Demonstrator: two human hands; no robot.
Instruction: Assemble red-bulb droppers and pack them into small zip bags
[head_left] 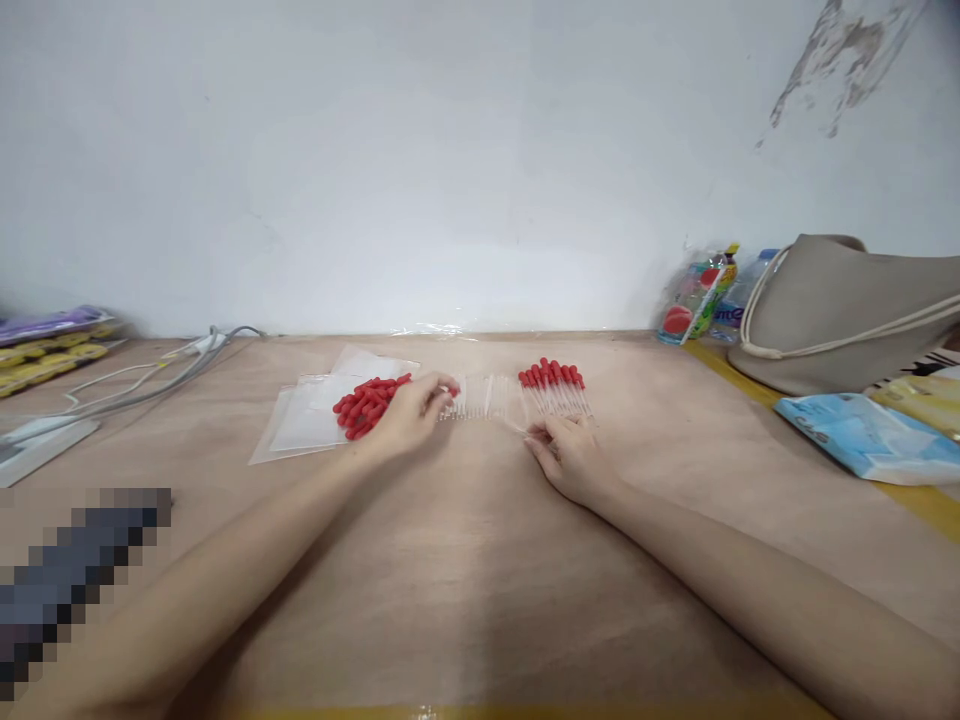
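Observation:
Red rubber bulbs [364, 410] lie in a loose pile on translucent white sheets [296, 425]. Just right of the pile is my left hand [412, 412], its fingers pinched around a single red bulb [451, 388]. Several thin clear tubes [484, 397] are laid side by side between my hands. My right hand [570, 455] has its thumb and fingers closed on one thin clear tube [516, 428], which points to the left. Beyond that hand rests a row of clear droppers with red bulbs [551, 375] on their far ends.
On the right are a beige bag [847, 310], drink bottles [701, 295] and a blue packet [870, 435]. Grey and white cables [187, 365] run along the left, near yellow and purple packages [56, 345]. A white wall [450, 180] bounds the table's back edge. The lower left corner is pixelated.

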